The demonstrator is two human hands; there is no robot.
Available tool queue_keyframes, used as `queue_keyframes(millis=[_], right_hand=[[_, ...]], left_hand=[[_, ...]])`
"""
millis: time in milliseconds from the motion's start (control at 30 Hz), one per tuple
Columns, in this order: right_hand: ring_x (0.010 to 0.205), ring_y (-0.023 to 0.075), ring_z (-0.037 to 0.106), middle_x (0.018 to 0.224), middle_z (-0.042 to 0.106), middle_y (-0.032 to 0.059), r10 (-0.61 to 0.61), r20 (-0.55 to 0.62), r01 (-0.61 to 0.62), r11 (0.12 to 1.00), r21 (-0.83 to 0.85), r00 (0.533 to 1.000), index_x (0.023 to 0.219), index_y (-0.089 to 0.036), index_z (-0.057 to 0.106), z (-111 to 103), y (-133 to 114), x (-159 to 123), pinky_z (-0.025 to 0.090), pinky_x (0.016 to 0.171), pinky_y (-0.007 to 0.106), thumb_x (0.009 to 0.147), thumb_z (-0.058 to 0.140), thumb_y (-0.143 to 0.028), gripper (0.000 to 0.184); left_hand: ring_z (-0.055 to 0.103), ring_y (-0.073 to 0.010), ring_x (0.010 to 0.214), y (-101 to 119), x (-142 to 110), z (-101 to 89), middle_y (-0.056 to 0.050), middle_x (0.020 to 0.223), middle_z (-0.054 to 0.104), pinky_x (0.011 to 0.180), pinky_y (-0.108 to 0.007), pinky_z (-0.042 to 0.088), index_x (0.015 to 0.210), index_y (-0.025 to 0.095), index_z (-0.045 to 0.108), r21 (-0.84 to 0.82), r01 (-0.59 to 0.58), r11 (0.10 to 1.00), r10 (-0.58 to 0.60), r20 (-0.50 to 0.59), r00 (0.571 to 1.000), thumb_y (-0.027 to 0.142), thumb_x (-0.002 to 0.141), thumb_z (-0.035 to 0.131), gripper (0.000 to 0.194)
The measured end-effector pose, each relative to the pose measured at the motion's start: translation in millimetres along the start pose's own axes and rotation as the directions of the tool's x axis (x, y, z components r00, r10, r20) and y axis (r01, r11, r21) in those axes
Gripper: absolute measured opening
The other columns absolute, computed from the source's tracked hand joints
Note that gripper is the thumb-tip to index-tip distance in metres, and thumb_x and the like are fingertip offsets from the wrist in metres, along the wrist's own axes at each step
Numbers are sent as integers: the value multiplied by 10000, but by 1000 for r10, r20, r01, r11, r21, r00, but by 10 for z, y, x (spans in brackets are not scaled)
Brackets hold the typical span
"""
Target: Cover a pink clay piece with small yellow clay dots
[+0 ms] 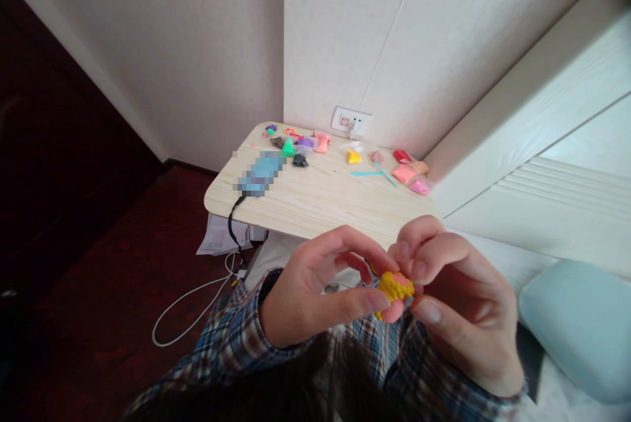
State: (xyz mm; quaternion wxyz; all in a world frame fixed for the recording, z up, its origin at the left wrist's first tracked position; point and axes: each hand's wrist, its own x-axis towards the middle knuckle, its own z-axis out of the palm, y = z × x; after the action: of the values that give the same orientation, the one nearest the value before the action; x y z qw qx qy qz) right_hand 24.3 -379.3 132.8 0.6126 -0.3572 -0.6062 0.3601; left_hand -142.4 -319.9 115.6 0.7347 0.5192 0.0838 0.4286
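Observation:
Both my hands meet low in the middle of the view, pinched around a small lump of yellow and pink modelling clay (395, 285). My left hand (315, 287) grips it from the left with thumb and curled fingers. My right hand (458, 300) closes on it from the right, fingertips pressed to its top and side. The clay's yellow part has a bumpy texture. Plaid sleeves cover both wrists.
A light wooden table (315, 202) stands beyond my hands, against the wall. On it lie several small clay pieces and bags (305, 144), a yellow piece (353, 157), pink packets (408, 173) and a thin teal stick (374, 173). A white cable (190, 307) trails on the dark floor. A pale blue pillow (576, 323) lies at the right.

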Motion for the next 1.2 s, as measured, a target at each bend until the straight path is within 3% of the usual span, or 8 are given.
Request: queue_keyframes(millis=[267,767,1033,1200], right_hand=[[745,167,512,944,597,30,-3,-71,-6,993,-120,997,1059,-277,724,76,-67,-6,460,628,304,962,753,-257,103],[700,132,471,994,567,15,-11,-77,10,1000,-8,997,1082,-249,713,66,-55,-5,404,586,310,979,738,-296,115],[708,127,478,991,559,5,-1,-70,-3,998,-58,998,1085,-262,700,101,-68,-2,408,598,316,971,754,-264,126],[717,134,468,1015,574,10,-20,-88,19,1000,-12,996,1109,-247,715,41,-24,-22,383,594,329,977,747,-351,171]], left_hand=[[723,-161,874,-26,11,-17,-48,944,782,842,-286,564,1017,186,751,-6,-63,998,63,17,998,204,873,826,164],[687,-136,818,9,7,-3,-32,899,750,791,-266,549,982,181,757,16,-59,998,59,-4,998,263,866,851,170],[697,-144,869,10,-4,-3,-35,928,755,838,-268,544,998,187,754,16,-50,999,50,19,999,264,879,838,164],[677,-136,833,0,-5,-5,-27,902,742,783,-262,530,995,186,754,-26,-61,998,62,25,998,233,866,845,165]])
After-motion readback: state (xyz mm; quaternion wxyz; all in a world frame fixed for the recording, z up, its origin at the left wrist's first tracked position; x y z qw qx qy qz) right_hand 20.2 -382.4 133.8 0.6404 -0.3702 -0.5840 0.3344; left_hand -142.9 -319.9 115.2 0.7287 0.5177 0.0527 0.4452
